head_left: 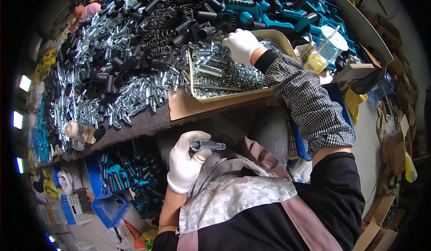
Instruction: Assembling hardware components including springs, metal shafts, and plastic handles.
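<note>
My left hand (185, 161), in a white glove, is closed around a short shiny metal tube (206, 146) with a narrower, holed end pointing right. It holds this tube over my lap, in front of the floral apron (238, 201). My right hand (242, 46), gloved in white too, reaches over the cream tray (224, 97) on the bench. Its fingers are bent down among metal tubes near the tray's far edge; what they grip, if anything, is hidden. Loose tubes, thin rods and many small metal pieces (244, 77) fill the tray.
Metal tubes (148, 89), dark springs (159, 31), black sleeves (110, 84) and teal handles (244, 8) heap across the bench. A clear cup (330, 46) stands right of the tray, a bottle (80, 132) at the left edge. Blue crates (110, 210) sit below. Another person (88, 11) is far left.
</note>
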`<state>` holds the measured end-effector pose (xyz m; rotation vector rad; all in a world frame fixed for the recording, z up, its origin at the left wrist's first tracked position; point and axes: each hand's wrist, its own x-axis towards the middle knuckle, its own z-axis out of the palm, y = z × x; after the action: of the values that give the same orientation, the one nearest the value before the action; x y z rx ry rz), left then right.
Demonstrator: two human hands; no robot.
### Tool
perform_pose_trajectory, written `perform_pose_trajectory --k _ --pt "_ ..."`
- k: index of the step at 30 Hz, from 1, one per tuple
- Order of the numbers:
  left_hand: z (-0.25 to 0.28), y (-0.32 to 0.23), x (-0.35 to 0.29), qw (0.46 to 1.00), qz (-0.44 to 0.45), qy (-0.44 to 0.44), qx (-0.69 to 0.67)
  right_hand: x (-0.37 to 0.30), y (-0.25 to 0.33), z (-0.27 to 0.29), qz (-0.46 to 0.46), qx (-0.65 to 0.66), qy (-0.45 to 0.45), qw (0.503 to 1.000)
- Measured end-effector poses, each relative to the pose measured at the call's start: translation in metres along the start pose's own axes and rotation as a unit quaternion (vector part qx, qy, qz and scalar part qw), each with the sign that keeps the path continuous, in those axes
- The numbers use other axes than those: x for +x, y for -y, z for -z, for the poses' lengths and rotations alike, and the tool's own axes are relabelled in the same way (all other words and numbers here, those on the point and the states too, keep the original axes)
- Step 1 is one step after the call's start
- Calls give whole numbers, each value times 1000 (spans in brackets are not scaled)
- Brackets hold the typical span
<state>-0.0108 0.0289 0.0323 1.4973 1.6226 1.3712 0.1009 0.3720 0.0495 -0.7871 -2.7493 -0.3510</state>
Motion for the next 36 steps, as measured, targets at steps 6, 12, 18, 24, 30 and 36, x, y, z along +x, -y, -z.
perform_pose_trajectory --k 6,12,18,24,30,36 --pt "13 13 -10 986 27 -152 -65 -43 24 50 -26 298 -246 922" --pt "13 10 -1 947 0 -244 -208 -162 87 51 -185 723 79 661" --pt "-8 14 -7 957 64 -151 -239 -197 142 36 -170 786 126 581" --pt "-8 26 -13 976 116 -65 -172 -198 145 35 -231 798 144 537" --pt "-3 25 3 962 -69 191 181 -214 149 4 -201 780 172 568" --pt "-30 33 0 965 -61 207 146 -232 172 -10 -172 764 120 610"
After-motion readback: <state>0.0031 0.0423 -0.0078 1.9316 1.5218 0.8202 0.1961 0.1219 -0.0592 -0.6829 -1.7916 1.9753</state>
